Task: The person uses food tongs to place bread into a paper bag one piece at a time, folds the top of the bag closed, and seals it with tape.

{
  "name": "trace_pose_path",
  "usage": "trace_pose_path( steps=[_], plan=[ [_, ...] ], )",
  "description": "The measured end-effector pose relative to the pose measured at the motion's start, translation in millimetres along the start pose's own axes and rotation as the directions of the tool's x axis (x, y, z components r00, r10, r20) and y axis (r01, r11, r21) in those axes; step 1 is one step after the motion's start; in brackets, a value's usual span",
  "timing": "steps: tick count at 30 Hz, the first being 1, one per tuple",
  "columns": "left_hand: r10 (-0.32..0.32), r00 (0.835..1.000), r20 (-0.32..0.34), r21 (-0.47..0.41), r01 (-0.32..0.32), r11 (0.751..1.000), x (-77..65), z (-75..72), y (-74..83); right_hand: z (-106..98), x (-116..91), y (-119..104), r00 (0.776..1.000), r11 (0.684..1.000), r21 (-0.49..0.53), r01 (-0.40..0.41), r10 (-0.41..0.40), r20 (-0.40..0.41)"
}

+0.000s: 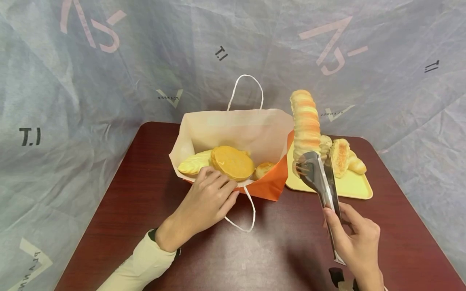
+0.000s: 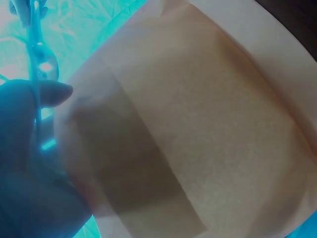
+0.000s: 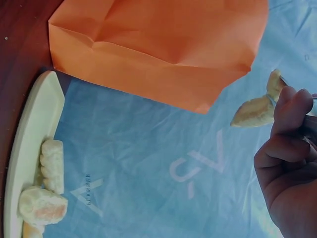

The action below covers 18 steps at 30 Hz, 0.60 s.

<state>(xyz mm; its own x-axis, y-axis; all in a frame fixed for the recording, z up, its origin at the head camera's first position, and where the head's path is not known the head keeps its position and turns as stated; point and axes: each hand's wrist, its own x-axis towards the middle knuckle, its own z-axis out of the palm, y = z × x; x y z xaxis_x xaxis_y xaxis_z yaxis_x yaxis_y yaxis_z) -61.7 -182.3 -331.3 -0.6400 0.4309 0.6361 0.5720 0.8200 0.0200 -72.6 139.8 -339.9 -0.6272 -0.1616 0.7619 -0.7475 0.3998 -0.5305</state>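
Note:
An orange paper bag (image 1: pixel 264 188) with a pale inside and white string handles stands with its mouth wide. At its near rim, my left hand (image 1: pixel 205 198) pinches the paper, fingers over the edge and thumb outside. Inside lie a round golden bun (image 1: pixel 233 162), a long yellow bread (image 1: pixel 194 162) and a smaller bun (image 1: pixel 263 169). My right hand (image 1: pixel 354 238) holds metal tongs (image 1: pixel 322 184), which grip a long ridged bread roll (image 1: pixel 306 121) upright in the air, right of the bag's mouth. The bag's pale paper (image 2: pixel 198 109) fills most of the left wrist view.
A yellow tray (image 1: pixel 351 190) right of the bag carries several breads, among them a filled bread (image 1: pixel 340 157) and a small roll (image 1: pixel 356 165). Beneath is a dark red table (image 1: pixel 255 258). Grey printed sheeting (image 1: pixel 145 52) hangs behind and at both sides.

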Motion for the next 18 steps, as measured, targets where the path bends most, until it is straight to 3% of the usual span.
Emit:
trace_pose_path(
  steps=[9, 18],
  plan=[
    [-0.002, 1.000, -0.012, -0.011, 0.002, 1.000, -0.1, 0.1, -0.3, 2, 9, -8, 0.996, 0.996, 0.015, 0.087, -0.087, 0.012],
    [-0.008, 1.000, -0.004, -0.010, 0.008, 1.000, -0.7, -0.1, 0.2, 8, 18, -18, 0.987, 0.995, 0.010, 0.103, -0.103, 0.121]
  ],
)
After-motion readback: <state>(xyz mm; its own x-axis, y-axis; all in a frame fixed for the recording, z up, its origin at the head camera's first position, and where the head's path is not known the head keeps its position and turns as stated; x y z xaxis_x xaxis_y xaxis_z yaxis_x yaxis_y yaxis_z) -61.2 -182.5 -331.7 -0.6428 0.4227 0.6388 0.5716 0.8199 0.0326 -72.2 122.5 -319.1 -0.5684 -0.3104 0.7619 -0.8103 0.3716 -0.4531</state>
